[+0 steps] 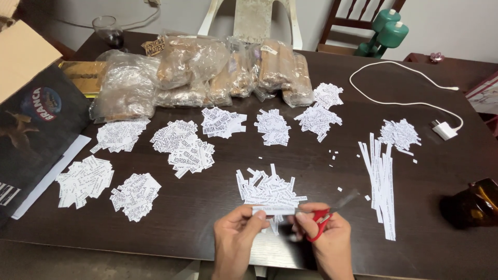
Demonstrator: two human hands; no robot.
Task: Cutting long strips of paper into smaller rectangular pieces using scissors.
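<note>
My left hand (236,233) pinches a narrow white printed paper strip (273,210) at its left end, above the near edge of the dark table (207,218). My right hand (324,236) grips red-handled scissors (324,215), whose blades point up and right and look blurred. Just beyond both hands lies a pile of cut paper labels (270,189). A row of long uncut paper strips (383,184) lies to the right of my right hand.
Several more label piles (181,142) spread across the table. Clear plastic bags (207,75) sit at the back. A cardboard box (31,109) is at left, a brown glass jar (474,202) at right, a white charger cable (410,103) beyond, a wine glass (109,31) far left.
</note>
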